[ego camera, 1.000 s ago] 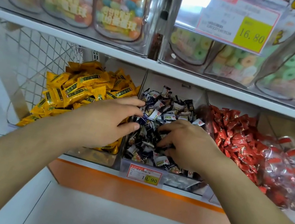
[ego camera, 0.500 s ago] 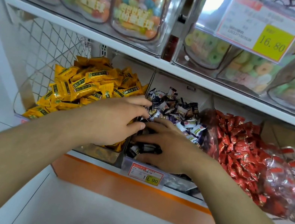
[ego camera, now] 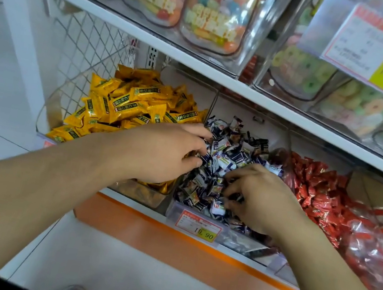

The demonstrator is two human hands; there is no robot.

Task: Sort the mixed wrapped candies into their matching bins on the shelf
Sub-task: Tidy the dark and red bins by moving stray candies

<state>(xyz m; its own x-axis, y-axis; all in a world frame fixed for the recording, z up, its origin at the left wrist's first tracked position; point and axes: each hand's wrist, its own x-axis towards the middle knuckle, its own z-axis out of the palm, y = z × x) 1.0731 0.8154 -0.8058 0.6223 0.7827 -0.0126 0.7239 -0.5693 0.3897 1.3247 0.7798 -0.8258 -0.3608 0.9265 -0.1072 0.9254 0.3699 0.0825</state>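
Note:
The middle clear bin holds a pile of dark blue-and-white wrapped candies. My left hand reaches across the divider from the yellow side, its fingertips touching the left edge of that pile. My right hand is dug into the front of the same pile, fingers curled and pinching a dark wrapper. Yellow wrapped candies are heaped in the left bin. Red wrapped candies fill the bin to the right.
Red-and-clear wrapped candies lie at the far right. A white shelf board runs above, carrying clear bins of coloured sweets and ring gummies. White wire mesh closes the left end. A price label hangs on the middle bin.
My right hand slid from under the left hand toward the front right of the blue-and-white pile, so the hands are now apart. My view tilted and shifted left.

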